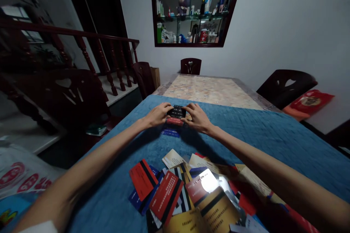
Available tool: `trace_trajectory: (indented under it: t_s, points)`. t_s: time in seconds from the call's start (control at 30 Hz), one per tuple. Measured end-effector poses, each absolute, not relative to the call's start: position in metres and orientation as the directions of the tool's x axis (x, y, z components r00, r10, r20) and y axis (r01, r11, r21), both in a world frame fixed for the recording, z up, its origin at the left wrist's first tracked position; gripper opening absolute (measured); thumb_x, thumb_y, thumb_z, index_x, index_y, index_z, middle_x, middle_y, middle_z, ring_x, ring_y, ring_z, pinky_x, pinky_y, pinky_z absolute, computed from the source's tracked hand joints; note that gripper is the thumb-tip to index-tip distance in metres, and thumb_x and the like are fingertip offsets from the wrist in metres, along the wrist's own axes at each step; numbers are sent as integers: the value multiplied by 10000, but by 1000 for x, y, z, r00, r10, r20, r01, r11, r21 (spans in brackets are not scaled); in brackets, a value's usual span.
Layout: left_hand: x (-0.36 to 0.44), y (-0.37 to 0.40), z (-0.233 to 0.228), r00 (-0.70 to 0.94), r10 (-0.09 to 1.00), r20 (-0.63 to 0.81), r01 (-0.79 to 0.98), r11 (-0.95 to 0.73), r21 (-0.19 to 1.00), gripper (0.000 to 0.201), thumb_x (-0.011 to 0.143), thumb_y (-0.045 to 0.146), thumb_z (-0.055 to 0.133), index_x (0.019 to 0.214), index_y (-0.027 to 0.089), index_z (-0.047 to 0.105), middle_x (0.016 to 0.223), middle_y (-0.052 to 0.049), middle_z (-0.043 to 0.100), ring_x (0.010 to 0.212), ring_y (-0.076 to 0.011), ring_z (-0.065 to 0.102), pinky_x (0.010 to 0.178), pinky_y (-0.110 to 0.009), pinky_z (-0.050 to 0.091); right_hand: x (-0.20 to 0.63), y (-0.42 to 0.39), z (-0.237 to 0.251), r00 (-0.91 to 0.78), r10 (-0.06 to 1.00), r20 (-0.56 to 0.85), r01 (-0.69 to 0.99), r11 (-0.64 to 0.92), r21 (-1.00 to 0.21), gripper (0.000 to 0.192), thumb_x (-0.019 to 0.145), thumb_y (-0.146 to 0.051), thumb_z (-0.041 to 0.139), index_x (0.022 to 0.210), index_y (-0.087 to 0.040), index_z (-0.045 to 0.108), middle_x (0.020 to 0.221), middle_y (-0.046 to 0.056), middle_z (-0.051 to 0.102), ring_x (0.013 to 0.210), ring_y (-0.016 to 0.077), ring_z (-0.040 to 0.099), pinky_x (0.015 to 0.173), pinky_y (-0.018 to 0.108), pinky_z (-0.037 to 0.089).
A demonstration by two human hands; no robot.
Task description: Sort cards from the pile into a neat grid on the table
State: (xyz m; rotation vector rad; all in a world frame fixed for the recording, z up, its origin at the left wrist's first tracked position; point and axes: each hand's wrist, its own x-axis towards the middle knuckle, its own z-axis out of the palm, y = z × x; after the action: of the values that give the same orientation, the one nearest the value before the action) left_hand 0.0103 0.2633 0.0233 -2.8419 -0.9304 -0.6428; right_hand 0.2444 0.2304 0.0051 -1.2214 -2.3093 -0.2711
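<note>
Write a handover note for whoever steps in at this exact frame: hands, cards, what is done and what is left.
Left hand and right hand: both stretched out over the blue cloth, gripping a small stack of cards from either side, black card on top, red one beneath.
A blue card lies flat on the cloth just in front of the stack.
Loose pile of cards, red, gold and striped, lies spread and overlapping at the near edge.
Done: a few cards gathered into the stack.
Left: the large near pile appears unsorted.
</note>
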Motion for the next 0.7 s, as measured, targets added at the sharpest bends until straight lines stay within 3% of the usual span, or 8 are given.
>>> trace_trajectory:
  t_s: [0.43,0.7]
  points:
    - [47,341,14,691,651,315,652,-749,117,381,778,118,602,1153,122,670,1135,-107,648,1055,-238,617,960,-329,488,257,300,-3,-304,882,360,901,388,-191,421,875,-349,617,1256,-172,630,1199,129,593,1112,257,531,936,350,429]
    - [56,370,4,668,711,220,701,-700,138,399,762,144,601,1152,116,683,1126,-85,678,1062,-233,613,969,-301,465,257,333,-14,-265,925,273,924,325,-203,414,861,-310,641,1255,-183,652,1223,135,618,1097,231,571,932,302,423]
